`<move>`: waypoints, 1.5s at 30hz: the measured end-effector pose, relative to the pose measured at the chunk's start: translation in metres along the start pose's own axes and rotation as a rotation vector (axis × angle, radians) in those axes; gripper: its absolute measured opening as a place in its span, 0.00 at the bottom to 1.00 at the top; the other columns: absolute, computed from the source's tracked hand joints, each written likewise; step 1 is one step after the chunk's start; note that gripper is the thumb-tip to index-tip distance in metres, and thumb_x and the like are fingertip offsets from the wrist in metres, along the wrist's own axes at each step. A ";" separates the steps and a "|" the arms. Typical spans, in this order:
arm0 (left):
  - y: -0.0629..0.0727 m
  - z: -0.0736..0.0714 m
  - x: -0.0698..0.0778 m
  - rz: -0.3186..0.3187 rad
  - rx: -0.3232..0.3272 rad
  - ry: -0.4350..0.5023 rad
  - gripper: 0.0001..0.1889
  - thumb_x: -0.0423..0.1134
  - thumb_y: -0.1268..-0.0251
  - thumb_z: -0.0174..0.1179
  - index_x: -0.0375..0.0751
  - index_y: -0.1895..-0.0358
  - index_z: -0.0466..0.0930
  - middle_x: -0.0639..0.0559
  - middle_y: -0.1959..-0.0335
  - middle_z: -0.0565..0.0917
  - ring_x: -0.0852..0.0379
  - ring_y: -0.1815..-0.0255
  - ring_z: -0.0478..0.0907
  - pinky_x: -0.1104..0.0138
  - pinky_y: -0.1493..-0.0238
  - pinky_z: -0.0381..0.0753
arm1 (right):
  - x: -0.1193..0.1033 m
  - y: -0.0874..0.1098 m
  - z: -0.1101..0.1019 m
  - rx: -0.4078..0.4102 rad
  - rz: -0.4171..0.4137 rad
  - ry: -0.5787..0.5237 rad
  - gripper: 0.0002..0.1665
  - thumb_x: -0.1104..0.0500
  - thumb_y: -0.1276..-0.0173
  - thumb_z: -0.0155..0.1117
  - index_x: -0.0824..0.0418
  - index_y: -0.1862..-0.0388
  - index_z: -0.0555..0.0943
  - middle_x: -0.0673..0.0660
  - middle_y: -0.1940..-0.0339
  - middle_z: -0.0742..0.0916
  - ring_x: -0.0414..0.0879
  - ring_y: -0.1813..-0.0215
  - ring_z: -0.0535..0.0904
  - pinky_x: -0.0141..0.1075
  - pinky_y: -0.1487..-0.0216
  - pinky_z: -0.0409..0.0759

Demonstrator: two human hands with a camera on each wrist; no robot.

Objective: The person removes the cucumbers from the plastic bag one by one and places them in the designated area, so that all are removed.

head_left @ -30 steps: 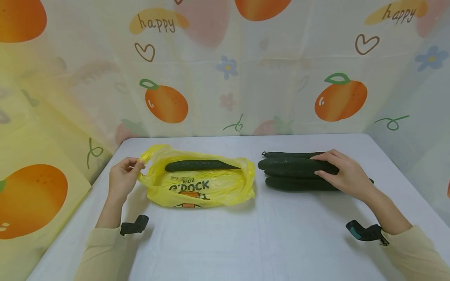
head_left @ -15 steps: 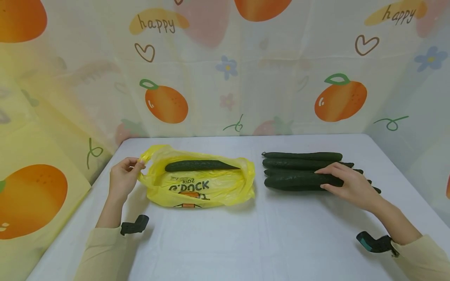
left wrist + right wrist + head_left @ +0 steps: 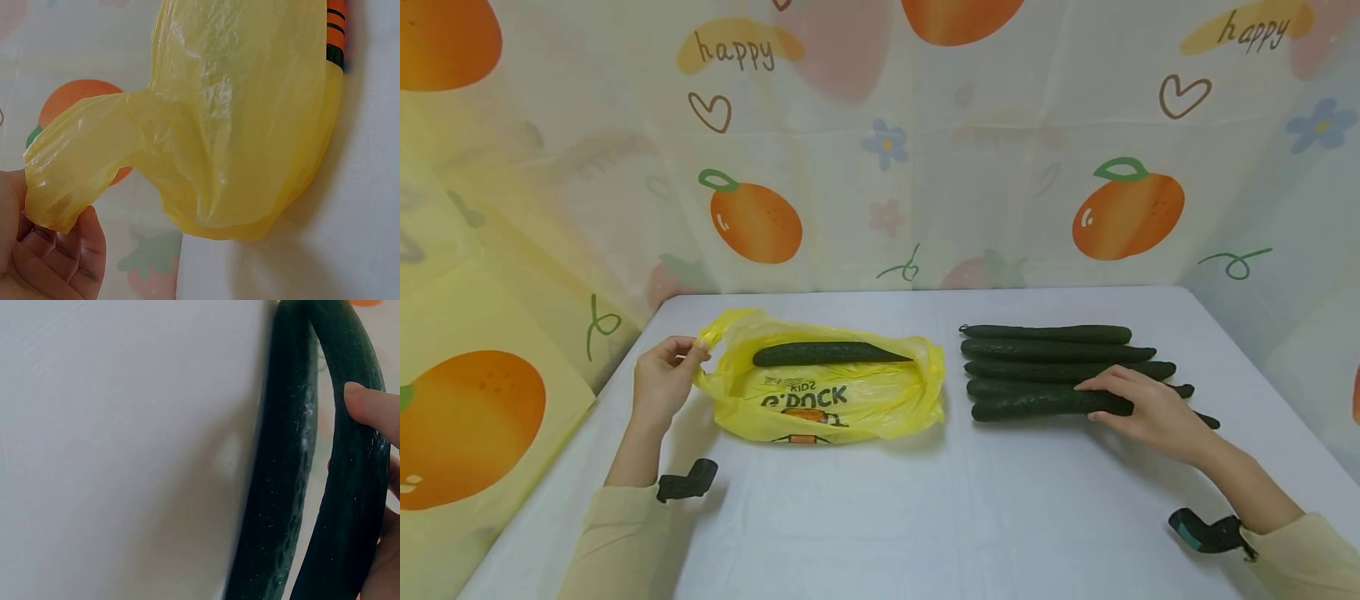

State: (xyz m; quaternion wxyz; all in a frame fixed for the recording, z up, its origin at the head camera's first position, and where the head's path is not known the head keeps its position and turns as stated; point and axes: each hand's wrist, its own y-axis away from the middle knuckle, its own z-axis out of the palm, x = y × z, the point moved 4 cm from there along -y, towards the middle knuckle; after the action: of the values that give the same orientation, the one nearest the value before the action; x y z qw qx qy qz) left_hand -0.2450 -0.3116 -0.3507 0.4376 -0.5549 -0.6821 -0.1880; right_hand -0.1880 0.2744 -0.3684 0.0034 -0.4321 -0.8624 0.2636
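On the left of the table, a yellow plastic bag [image 3: 880, 417] lies on its side with its mouth spread wide. One dark green cucumber [image 3: 827, 354] is inside it. My left hand [image 3: 662, 379] pinches the bag's left handle between thumb and fingers; in the left wrist view the yellow film [image 3: 250, 137] stretches away from the fingertips. My right hand [image 3: 1157, 417] grips the nearest cucumber [image 3: 1037, 406] of a row on the right. In the right wrist view, the thumb presses one side of the held cucumber [image 3: 356, 481], with a gap between it and another cucumber [image 3: 275, 456].
Several more cucumbers [image 3: 1052, 351] lie side by side behind the held one, pointing left to right. A white cloth covers the table [image 3: 865, 525]. Behind it hangs a curtain [image 3: 985, 208] printed with oranges. Black wrist cameras [image 3: 688, 481] sit on both wrists.
My right hand has brought the held cucumber toward me, from over the row to its near side, uncovering the cucumbers behind. The left hand and bag have stayed put.
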 end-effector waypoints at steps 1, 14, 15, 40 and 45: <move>0.000 0.000 0.000 -0.004 0.002 0.000 0.15 0.46 0.36 0.56 0.35 0.62 0.78 0.75 0.80 0.76 0.69 0.76 0.73 0.78 0.78 0.71 | 0.001 0.000 0.001 -0.007 0.003 0.001 0.27 0.64 0.58 0.76 0.51 0.56 0.80 0.42 0.62 0.80 0.35 0.62 0.75 0.19 0.64 0.70; 0.001 -0.002 -0.001 0.005 0.005 -0.004 0.15 0.46 0.36 0.56 0.35 0.61 0.79 0.76 0.80 0.76 0.70 0.76 0.72 0.78 0.77 0.71 | 0.004 0.005 0.009 -0.045 0.018 0.007 0.27 0.64 0.58 0.76 0.51 0.56 0.80 0.42 0.63 0.80 0.36 0.63 0.75 0.26 0.66 0.74; 0.001 -0.002 -0.001 0.004 0.005 -0.007 0.15 0.46 0.36 0.56 0.35 0.61 0.79 0.76 0.80 0.76 0.71 0.76 0.72 0.78 0.77 0.71 | 0.004 0.005 0.010 -0.055 0.030 0.013 0.26 0.64 0.57 0.76 0.51 0.56 0.80 0.43 0.62 0.81 0.38 0.62 0.77 0.29 0.66 0.76; 0.003 -0.004 -0.004 -0.017 0.002 0.008 0.15 0.46 0.36 0.56 0.35 0.61 0.78 0.75 0.80 0.76 0.69 0.76 0.72 0.79 0.77 0.71 | 0.006 0.012 0.015 -0.084 -0.006 0.082 0.22 0.60 0.60 0.77 0.53 0.61 0.82 0.42 0.67 0.78 0.39 0.65 0.74 0.33 0.69 0.74; 0.003 -0.004 -0.004 -0.010 0.005 0.003 0.15 0.46 0.36 0.56 0.35 0.61 0.78 0.75 0.80 0.76 0.69 0.76 0.72 0.79 0.77 0.71 | 0.006 0.012 0.016 -0.090 0.007 0.098 0.22 0.61 0.60 0.77 0.54 0.63 0.81 0.43 0.67 0.79 0.42 0.65 0.75 0.36 0.67 0.75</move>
State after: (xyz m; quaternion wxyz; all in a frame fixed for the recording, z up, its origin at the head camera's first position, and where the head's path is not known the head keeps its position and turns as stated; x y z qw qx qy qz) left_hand -0.2409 -0.3158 -0.3527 0.4388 -0.5501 -0.6848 -0.1893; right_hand -0.1867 0.2771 -0.3886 0.0253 -0.4475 -0.8705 0.2031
